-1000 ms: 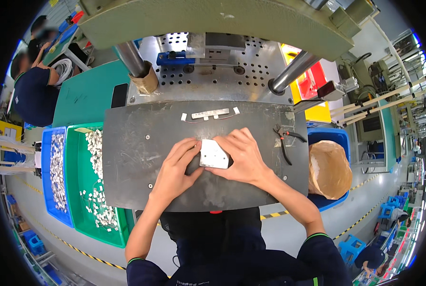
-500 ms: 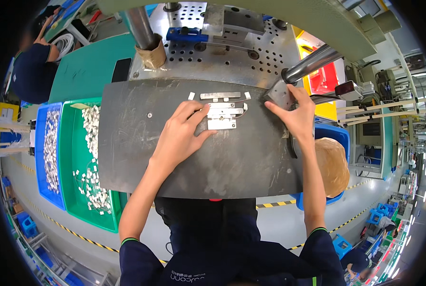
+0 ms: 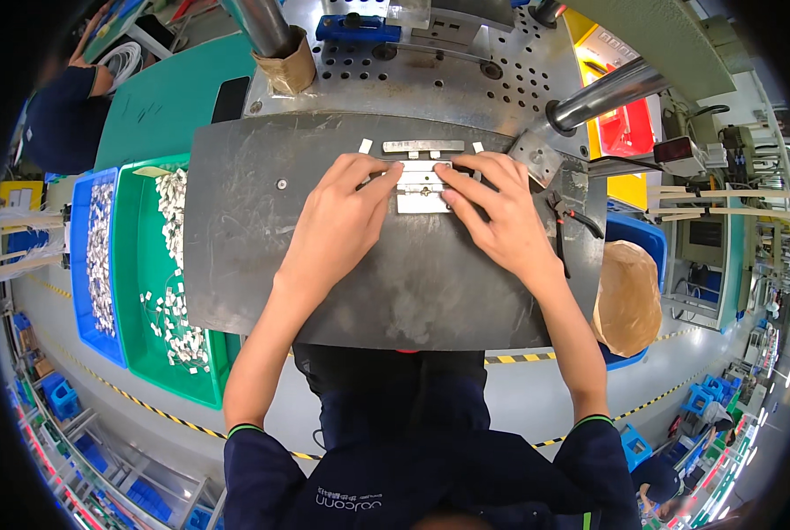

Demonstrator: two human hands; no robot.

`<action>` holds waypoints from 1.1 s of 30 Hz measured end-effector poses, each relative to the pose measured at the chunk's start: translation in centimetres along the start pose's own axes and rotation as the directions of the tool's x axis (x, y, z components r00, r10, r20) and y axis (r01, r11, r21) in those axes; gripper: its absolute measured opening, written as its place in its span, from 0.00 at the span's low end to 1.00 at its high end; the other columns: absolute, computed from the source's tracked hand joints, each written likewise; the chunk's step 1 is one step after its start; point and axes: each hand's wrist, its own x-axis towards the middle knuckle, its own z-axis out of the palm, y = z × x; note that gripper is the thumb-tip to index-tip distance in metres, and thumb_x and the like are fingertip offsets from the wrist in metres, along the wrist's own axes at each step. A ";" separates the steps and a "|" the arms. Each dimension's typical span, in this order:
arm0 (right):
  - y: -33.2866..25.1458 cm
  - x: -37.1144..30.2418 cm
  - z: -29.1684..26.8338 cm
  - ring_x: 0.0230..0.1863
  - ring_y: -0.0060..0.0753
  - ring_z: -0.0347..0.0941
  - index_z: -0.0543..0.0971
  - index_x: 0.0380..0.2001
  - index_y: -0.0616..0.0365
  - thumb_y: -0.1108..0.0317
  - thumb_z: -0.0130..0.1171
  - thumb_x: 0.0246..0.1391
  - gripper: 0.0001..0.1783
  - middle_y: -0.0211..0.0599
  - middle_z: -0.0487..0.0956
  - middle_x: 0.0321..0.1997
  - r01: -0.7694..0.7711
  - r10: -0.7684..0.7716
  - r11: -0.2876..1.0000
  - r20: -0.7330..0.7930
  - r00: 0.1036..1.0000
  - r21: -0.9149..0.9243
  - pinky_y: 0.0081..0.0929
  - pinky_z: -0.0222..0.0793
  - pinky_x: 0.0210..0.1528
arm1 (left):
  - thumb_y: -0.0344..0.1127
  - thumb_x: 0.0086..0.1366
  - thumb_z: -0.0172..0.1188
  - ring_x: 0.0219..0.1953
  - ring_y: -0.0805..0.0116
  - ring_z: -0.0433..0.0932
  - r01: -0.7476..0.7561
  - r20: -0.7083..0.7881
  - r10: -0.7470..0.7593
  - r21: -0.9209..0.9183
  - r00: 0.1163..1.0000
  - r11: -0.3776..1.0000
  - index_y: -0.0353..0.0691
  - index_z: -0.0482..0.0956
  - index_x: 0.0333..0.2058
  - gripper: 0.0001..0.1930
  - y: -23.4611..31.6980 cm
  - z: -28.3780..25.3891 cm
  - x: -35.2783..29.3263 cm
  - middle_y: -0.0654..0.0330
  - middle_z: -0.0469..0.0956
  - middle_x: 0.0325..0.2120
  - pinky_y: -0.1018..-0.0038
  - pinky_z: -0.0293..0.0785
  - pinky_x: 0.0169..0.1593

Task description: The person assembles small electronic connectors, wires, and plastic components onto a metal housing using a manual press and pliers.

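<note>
A small silvery metal fixture [image 3: 423, 203] made of stacked plates lies on the dark worktop. My left hand [image 3: 338, 216] is closed at its left end, thumb and index finger pressed near its upper edge. From the other side my right hand [image 3: 508, 216] grips its right end with bent fingers. The fingertips hide both ends of the upper plates and whatever small part may be between them. Just beyond the fixture lies a separate metal bar [image 3: 423, 146], with small white connectors below it. One white piece [image 3: 366, 146] sits left of the bar, another [image 3: 477, 147] right of it.
A metal block [image 3: 536, 159] and dark cutters with red on the handles [image 3: 565, 221] lie right. Steel posts [image 3: 611, 95] and a perforated plate [image 3: 439, 84] stand beyond. Green [image 3: 221, 375] and blue [image 3: 121, 349] bins of white connectors are left; a brown-lined blue bin [image 3: 647, 238] is right.
My right hand has left the metal block and come left onto the fixture's right end. My left hand stays at the left end. The cutters are now uncovered; the whole view has shifted slightly.
</note>
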 end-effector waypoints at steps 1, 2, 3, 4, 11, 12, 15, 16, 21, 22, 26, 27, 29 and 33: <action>0.2 0.0 0.2 0.53 0.41 0.75 0.87 0.53 0.50 0.68 0.69 0.60 0.17 0.34 0.82 0.49 -0.017 0.017 0.999 -0.009 1.000 0.039 0.38 0.66 0.58 | 0.20 0.63 0.63 0.49 0.53 0.81 0.000 0.008 0.000 0.005 1.000 1.000 0.33 0.85 0.50 0.16 0.0 -0.1 0.1 0.55 0.83 0.42 0.60 0.81 0.49; 0.5 0.1 0.4 0.49 0.40 0.77 0.88 0.51 0.51 0.70 0.68 0.60 0.16 0.33 0.83 0.44 -0.032 0.034 0.996 -0.017 0.999 0.079 0.36 0.68 0.55 | 0.20 0.63 0.63 0.49 0.53 0.81 0.001 0.009 -0.001 0.006 1.000 1.000 0.33 0.85 0.50 0.16 -0.2 -0.4 0.4 0.55 0.83 0.42 0.60 0.81 0.49; 1.0 0.0 0.6 0.49 0.40 0.77 0.88 0.51 0.51 0.70 0.68 0.60 0.16 0.33 0.83 0.44 -0.031 0.032 0.996 -0.015 0.999 0.081 0.36 0.68 0.55 | 0.20 0.63 0.65 0.47 0.53 0.81 0.006 0.034 -0.005 -0.031 0.999 0.999 0.34 0.86 0.49 0.15 -0.5 -0.5 0.5 0.54 0.83 0.41 0.61 0.81 0.49; 1.6 0.0 0.8 0.46 0.39 0.77 0.88 0.50 0.53 0.73 0.68 0.58 0.16 0.33 0.83 0.42 -0.049 0.052 0.984 -0.013 0.999 0.173 0.35 0.70 0.52 | 0.20 0.62 0.67 0.45 0.53 0.82 0.012 0.058 -0.008 -0.069 0.998 0.998 0.34 0.87 0.49 0.15 -0.7 -0.6 0.6 0.54 0.84 0.40 0.62 0.81 0.49; -0.8 -0.1 -0.7 0.38 0.39 0.78 0.89 0.48 0.56 0.81 0.70 0.48 0.21 0.35 0.82 0.37 -0.017 0.071 0.958 -0.179 0.981 0.288 0.35 0.73 0.45 | 0.21 0.58 0.66 0.43 0.55 0.82 -0.092 -0.093 0.077 -0.169 0.993 0.981 0.33 0.87 0.46 0.15 -0.2 -2.9 0.4 0.56 0.84 0.38 0.61 0.82 0.46; -1.1 -0.3 -1.3 0.39 0.39 0.78 0.88 0.47 0.57 0.80 0.71 0.48 0.21 0.35 0.82 0.37 0.043 -0.011 0.961 -0.116 0.993 0.274 0.35 0.73 0.45 | 0.22 0.57 0.67 0.42 0.55 0.82 -0.118 0.016 0.123 -0.184 0.992 0.976 0.33 0.87 0.44 0.14 -0.4 -3.7 0.2 0.56 0.85 0.38 0.62 0.82 0.46; -1.6 -2.5 -1.4 0.42 0.38 0.78 0.87 0.45 0.58 0.77 0.73 0.46 0.19 0.34 0.80 0.37 0.127 -0.144 0.957 0.047 0.989 0.260 0.37 0.73 0.46 | 0.25 0.56 0.68 0.41 0.56 0.82 -0.157 0.192 0.198 -0.208 0.961 0.965 0.34 0.87 0.41 0.12 -0.4 -3.8 -1.3 0.56 0.85 0.35 0.63 0.82 0.46; -1.7 -3.4 -1.1 0.42 0.38 0.78 0.87 0.44 0.59 0.76 0.73 0.47 0.18 0.34 0.80 0.37 0.128 -0.153 0.957 0.080 0.985 0.259 0.37 0.73 0.46 | 0.26 0.56 0.69 0.41 0.56 0.83 -0.169 0.266 0.224 -0.215 0.938 0.962 0.34 0.87 0.40 0.11 -0.4 -3.4 -2.0 0.56 0.84 0.34 0.63 0.82 0.46; -0.9 -3.7 -0.7 0.45 0.39 0.80 0.86 0.43 0.59 0.77 0.72 0.51 0.14 0.35 0.83 0.41 0.146 -0.180 0.945 0.091 0.980 0.291 0.36 0.74 0.48 | 0.27 0.60 0.69 0.43 0.56 0.82 -0.130 0.260 0.197 -0.252 0.945 0.959 0.35 0.86 0.38 0.07 -0.3 -3.3 -1.7 0.56 0.84 0.35 0.61 0.81 0.47; -0.2 -2.9 -0.7 0.46 0.40 0.80 0.86 0.43 0.59 0.77 0.71 0.53 0.13 0.36 0.84 0.43 0.117 -0.120 0.962 -0.002 0.993 0.246 0.37 0.74 0.50 | 0.27 0.61 0.68 0.43 0.56 0.82 -0.086 0.258 0.168 -0.303 0.951 0.949 0.35 0.85 0.38 0.06 -0.5 -3.4 -1.0 0.56 0.84 0.36 0.60 0.81 0.47; 1.7 2.7 -0.4 0.51 0.44 0.80 0.87 0.44 0.61 0.75 0.66 0.59 0.10 0.38 0.86 0.45 0.004 -0.006 1.000 -0.112 0.994 -0.019 0.37 0.70 0.56 | 0.28 0.64 0.67 0.45 0.56 0.82 -0.117 -0.022 0.116 -0.084 0.993 0.990 0.35 0.87 0.40 0.06 -3.1 -1.5 2.9 0.56 0.85 0.39 0.61 0.81 0.49; 2.9 2.9 0.2 0.52 0.44 0.79 0.87 0.45 0.60 0.76 0.66 0.59 0.11 0.38 0.86 0.46 0.045 -0.048 0.995 -0.035 0.998 -0.084 0.37 0.70 0.57 | 0.27 0.65 0.66 0.46 0.55 0.82 -0.138 0.023 0.139 -0.043 0.990 0.989 0.36 0.88 0.42 0.08 -4.0 -0.9 3.4 0.55 0.85 0.39 0.61 0.81 0.50; 3.9 2.6 0.7 0.52 0.44 0.79 0.87 0.46 0.60 0.77 0.65 0.58 0.13 0.38 0.86 0.46 0.050 -0.051 0.996 -0.012 0.999 -0.070 0.37 0.70 0.56 | 0.27 0.65 0.65 0.46 0.54 0.82 -0.171 0.060 0.171 -0.004 0.983 0.985 0.36 0.88 0.43 0.09 -4.6 0.0 3.8 0.55 0.85 0.40 0.62 0.81 0.50; 3.8 3.1 1.2 0.50 0.44 0.79 0.86 0.48 0.61 0.81 0.64 0.56 0.16 0.39 0.84 0.46 0.037 -0.039 0.997 -0.027 0.999 -0.075 0.38 0.71 0.57 | 0.25 0.66 0.63 0.47 0.53 0.82 -0.148 0.105 0.154 -0.062 0.982 0.987 0.36 0.88 0.47 0.12 -4.7 0.2 4.4 0.55 0.86 0.41 0.62 0.81 0.51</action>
